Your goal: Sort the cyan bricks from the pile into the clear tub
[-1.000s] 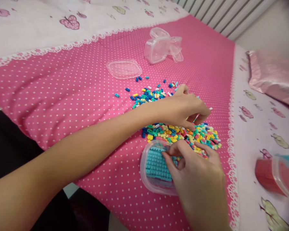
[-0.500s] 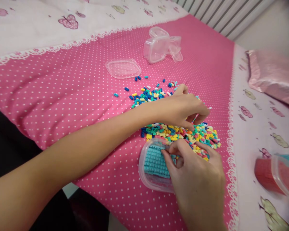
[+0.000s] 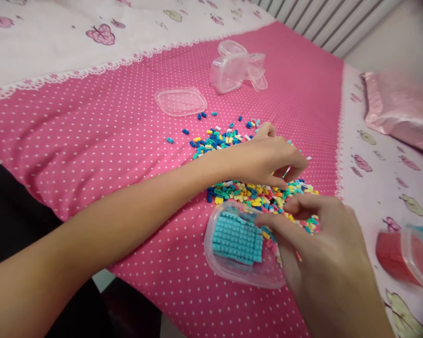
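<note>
A loose pile of small toy building bricks (image 3: 229, 190) in many colours lies on the pink dotted cloth. My left hand (image 3: 273, 157) reaches across the pile, its fingers loosely bent and apart with the tips down among the bricks; I see nothing held in it. Below the pile sits a clear plastic tub (image 3: 211, 256), and in it are rows of turquoise bricks (image 3: 236, 239) pressed together into a block. Over the tub's right edge is my right hand (image 3: 303, 225), thumb and forefinger apart, with nothing seen between them.
Behind the pile are a flat clear lid (image 3: 180, 101) and several empty clear containers (image 3: 229, 72). To the right stands a tub of red stuff (image 3: 395, 258), with a shiny pink pouch (image 3: 402, 108) farther back. Stray bricks (image 3: 185, 132) lie left of the pile.
My right hand has drawn back to the right from the turquoise block, and its thumb and forefinger have parted. More of the block now shows. My left hand has hardly moved.
</note>
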A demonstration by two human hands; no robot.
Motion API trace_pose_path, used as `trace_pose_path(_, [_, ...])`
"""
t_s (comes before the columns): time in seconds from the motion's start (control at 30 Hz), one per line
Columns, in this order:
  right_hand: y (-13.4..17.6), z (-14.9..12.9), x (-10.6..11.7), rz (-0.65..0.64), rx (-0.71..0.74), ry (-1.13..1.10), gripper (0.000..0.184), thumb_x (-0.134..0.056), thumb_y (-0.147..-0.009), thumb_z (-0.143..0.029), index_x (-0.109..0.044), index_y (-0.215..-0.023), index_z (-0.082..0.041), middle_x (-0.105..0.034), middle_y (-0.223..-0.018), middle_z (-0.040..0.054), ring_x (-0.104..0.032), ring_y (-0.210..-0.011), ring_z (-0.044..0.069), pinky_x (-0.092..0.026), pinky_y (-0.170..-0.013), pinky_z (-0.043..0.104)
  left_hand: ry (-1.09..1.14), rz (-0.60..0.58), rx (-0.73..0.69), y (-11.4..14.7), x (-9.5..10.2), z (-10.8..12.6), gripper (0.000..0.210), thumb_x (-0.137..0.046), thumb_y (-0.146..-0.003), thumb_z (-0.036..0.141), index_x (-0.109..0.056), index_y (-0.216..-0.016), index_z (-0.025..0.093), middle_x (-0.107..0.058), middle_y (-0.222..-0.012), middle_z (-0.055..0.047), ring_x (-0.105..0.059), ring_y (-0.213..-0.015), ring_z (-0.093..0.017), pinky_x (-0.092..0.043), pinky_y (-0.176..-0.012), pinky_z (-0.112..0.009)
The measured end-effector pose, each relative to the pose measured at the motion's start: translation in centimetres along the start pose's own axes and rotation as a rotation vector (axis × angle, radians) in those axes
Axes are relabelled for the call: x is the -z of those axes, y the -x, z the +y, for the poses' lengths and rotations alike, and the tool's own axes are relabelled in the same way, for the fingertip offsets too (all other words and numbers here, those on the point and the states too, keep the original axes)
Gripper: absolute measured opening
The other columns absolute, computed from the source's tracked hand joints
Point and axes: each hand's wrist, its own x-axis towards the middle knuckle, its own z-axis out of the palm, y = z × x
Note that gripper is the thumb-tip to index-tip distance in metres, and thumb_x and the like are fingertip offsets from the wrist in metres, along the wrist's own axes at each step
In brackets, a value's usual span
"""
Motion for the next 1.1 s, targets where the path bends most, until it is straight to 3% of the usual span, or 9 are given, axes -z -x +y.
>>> trace_pose_path(0.13, [-0.6,1.3,-1.5,0.050,0.149,-0.023,0.026,-0.055,-0.091,-0.007,-0.074,-0.087,-0.025,-0.054,-0.128,0.0141,-0.049,-0.114,0.030,-0.047,-0.087,0.045,-0.007,0.005,-0.004,-0.1,-0.1,-0.1,0.006,-0.064,-0.089,0.026,-0.069,-0.086,0.023,-0.074,-0.083,0.003,-0.061,-0.081,-0.017,-0.024,-0.094,-0.043])
trace_pose_path(0.27, [-0.8,0.5,-2.1,0.011,0.133,-0.002,0.029,-0.056,-0.089,-0.002,-0.073,-0.076,-0.021,-0.057,-0.131,0.0148,-0.050,-0.121,0.033,-0.051,-0.091,0.050,-0.019,-0.004,0.000,-0.1,0.0,-0.1,0.007,-0.063,-0.090,0.025,-0.070,-0.087,0.023,-0.075,-0.085,0.003,-0.061,-0.081,-0.017,-0.024,-0.094,-0.044])
trace_pose_path(0.5, [-0.9,-0.3,-1.5,-0.069,0.109,-0.001,0.030,-0.052,-0.088,0.000,-0.075,-0.083,-0.017,-0.063,-0.127,0.0199,-0.055,-0.118,0.037,-0.056,-0.089,0.056,-0.020,0.022,-0.001,0.0,-0.1,-0.2,0.005,-0.065,-0.087,0.025,-0.069,-0.086,0.024,-0.075,-0.084,0.003,-0.062,-0.084,-0.018,-0.025,-0.093,-0.042])
trace_pose_path(0.67, [-1.0,-0.6,-1.9,-0.033,0.039,-0.015,0.034,-0.050,-0.089,0.000,-0.079,-0.082,-0.016,-0.067,-0.123,0.0195,-0.057,-0.114,0.036,-0.056,-0.090,0.056,-0.028,0.012,0.005,0.0,-0.1,-0.2,0.006,-0.064,-0.088,0.025,-0.070,-0.088,0.023,-0.075,-0.085,0.002,-0.062,-0.084,-0.018,-0.024,-0.093,-0.042])
trace_pose_path(0.83, [-0.8,0.3,-2.3,-0.046,0.144,-0.063,0.033,-0.053,-0.088,0.001,-0.080,-0.086,-0.019,-0.065,-0.128,0.0191,-0.057,-0.113,0.034,-0.057,-0.087,0.053,-0.046,0.011,-0.001,0.0,-0.1,-0.2,0.008,-0.062,-0.089,0.025,-0.069,-0.089,0.022,-0.074,-0.084,0.002,-0.062,-0.084,-0.018,-0.024,-0.094,-0.042])
trace_pose_path(1.1, [-0.5,0.6,-1.9,-0.098,0.124,-0.075,0.036,-0.048,-0.088,0.001,-0.076,-0.095,-0.021,-0.063,-0.129,0.0153,-0.055,-0.116,0.031,-0.056,-0.088,0.049,-0.045,0.011,-0.008,0.1,0.0,-0.2,0.008,-0.060,-0.089,0.024,-0.068,-0.086,0.023,-0.074,-0.084,0.003,-0.062,-0.084,-0.018,-0.025,-0.095,-0.042])
